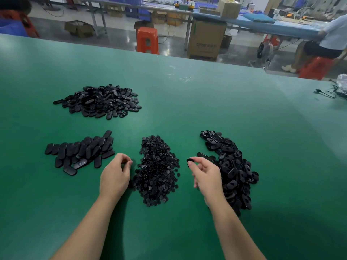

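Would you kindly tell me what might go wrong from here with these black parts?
The right hand pinches a black oval part with just its fingers; it may slip and fall into the pile of small round pieces. The left hand sits right beside that loose pile, so a nudge might scatter pieces toward the stacked oval covers.

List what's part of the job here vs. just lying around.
In the job: right hand pinching a black oval part; left hand at the small round parts pile; oval shell pile beside the right hand; probably the stacked ovals and the far pile.
Lying about: cables at the right edge; orange stool; cardboard box.
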A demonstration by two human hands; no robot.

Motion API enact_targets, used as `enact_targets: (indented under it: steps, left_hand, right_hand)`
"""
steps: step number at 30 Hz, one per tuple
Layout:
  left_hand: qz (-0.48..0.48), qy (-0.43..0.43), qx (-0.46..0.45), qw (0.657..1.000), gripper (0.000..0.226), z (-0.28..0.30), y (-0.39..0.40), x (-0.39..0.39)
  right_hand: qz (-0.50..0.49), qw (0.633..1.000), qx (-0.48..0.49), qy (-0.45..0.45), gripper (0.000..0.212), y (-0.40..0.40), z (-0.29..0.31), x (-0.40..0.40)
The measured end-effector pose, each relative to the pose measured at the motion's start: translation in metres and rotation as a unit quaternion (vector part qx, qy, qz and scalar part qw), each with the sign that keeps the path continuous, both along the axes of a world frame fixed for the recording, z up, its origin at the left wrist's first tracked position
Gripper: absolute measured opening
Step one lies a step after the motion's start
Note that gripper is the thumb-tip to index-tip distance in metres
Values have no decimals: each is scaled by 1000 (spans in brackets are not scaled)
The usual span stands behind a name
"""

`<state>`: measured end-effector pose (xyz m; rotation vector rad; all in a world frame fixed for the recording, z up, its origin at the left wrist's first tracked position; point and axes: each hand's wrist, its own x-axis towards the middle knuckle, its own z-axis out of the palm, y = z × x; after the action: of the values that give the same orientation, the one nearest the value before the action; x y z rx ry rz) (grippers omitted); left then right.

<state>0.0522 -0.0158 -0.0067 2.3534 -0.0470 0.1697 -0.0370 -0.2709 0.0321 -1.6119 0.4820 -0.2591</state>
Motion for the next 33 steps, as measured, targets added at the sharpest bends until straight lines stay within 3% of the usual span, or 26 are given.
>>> enact_targets:
  steps: [5, 8, 13, 21, 30, 33]
  left_hand:
    - [-1, 1, -13, 1000, 19, 3, 0, -1]
    - [3, 3, -14, 1000, 19, 4, 0, -1]
    - [7, 3, -33, 999, 16, 2, 1, -1]
    - [3, -15, -38, 999, 13, 7, 0, -5]
    - [-16, -59, -90, 994, 18, 34, -30, -23]
    - [-76, 7, -151, 986, 17, 47, -71, -36]
  right_hand:
    - [-23, 993, 108, -29, 22, 18, -12, -8]
    - [-40, 996, 73, -33, 19, 26, -17, -9]
    - [-76, 997, 21, -25, 47, 37, -23, -14]
    - [-79, 996, -13, -46, 14, 36, -24, -12]
    - [-71, 996, 1, -52, 12, 37, -27, -11]
    - [-80, 995, 13, -58, 11, 37, -28, -11]
